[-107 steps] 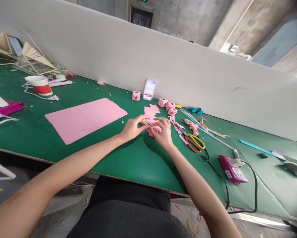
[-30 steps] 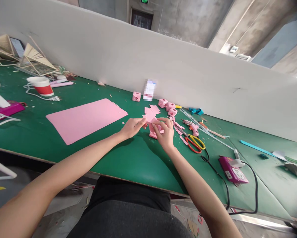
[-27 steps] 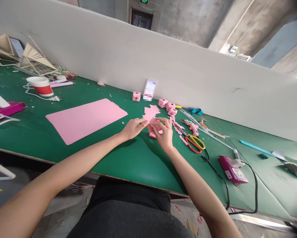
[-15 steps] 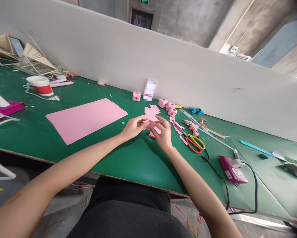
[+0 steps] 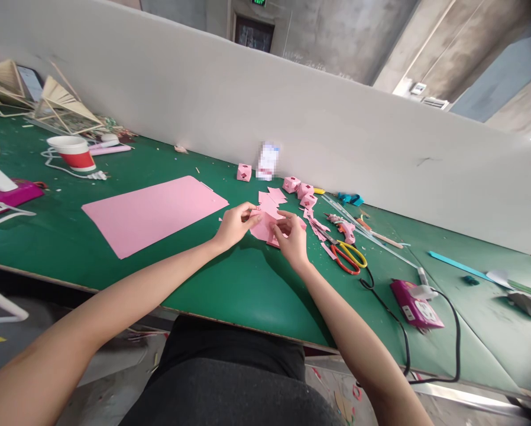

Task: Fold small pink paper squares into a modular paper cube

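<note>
A creased piece of pink paper (image 5: 262, 227) is held between my two hands, just above the green table. My left hand (image 5: 238, 225) pinches its left side between thumb and fingers. On its right side my right hand (image 5: 291, 232) grips it, fingers bent. Behind the hands lie loose pink paper pieces (image 5: 272, 196). More pink paper lies partly hidden under my right hand. Folded pink paper cubes (image 5: 291, 184) with diamond-shaped openings stand farther back, and one separate cube (image 5: 243, 172) stands to their left.
A large pink sheet (image 5: 154, 216) lies to the left. Right of my hands are scissors (image 5: 349, 257), paper scraps, a pink glue gun (image 5: 346, 229) and a purple power strip (image 5: 416, 305) with a black cord. A paper cup (image 5: 75, 155) stands far left; a white partition (image 5: 203, 89) borders the back.
The hands have moved slightly apart. The pink paper between them now shows more of its surface, spread open, where the fingers were close together over it before.
</note>
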`<state>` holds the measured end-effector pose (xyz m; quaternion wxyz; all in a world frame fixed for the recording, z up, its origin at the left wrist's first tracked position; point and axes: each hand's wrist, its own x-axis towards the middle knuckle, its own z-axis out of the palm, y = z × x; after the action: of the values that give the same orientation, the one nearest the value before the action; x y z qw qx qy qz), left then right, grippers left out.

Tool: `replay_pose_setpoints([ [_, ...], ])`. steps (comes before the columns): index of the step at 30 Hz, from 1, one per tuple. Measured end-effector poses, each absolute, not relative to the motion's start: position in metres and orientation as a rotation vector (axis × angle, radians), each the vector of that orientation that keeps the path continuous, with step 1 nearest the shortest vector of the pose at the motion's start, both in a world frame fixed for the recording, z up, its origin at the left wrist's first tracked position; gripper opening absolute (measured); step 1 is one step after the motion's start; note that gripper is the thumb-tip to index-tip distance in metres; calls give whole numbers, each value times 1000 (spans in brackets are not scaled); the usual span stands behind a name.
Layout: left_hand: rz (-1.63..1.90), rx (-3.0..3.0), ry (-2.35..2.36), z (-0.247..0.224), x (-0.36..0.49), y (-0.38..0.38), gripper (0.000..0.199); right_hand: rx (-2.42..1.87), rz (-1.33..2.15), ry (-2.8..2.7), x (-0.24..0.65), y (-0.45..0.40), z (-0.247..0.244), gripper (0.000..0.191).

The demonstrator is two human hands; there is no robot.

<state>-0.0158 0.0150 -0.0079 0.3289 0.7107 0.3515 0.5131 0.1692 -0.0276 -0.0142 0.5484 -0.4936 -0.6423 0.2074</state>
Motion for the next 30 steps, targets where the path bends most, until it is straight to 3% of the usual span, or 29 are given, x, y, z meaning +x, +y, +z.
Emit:
replay_pose_setpoints([
  [5, 1310, 1950, 926, -11, -15, 16, 46, -1222, 488, -1431, 170, -28, -10, 32],
  [13, 1423, 2214, 984, -13, -15, 13, 25, -1198, 667, -1333, 169, -27, -9, 35],
  [21, 1548, 2237, 905, -8, -15, 9, 35, -1188, 725, -1333, 166, -30, -9, 33],
  [30, 1462, 2256, 890, -7, -15, 5, 26, -1207, 645, -1420, 168, -29, -11, 35],
])
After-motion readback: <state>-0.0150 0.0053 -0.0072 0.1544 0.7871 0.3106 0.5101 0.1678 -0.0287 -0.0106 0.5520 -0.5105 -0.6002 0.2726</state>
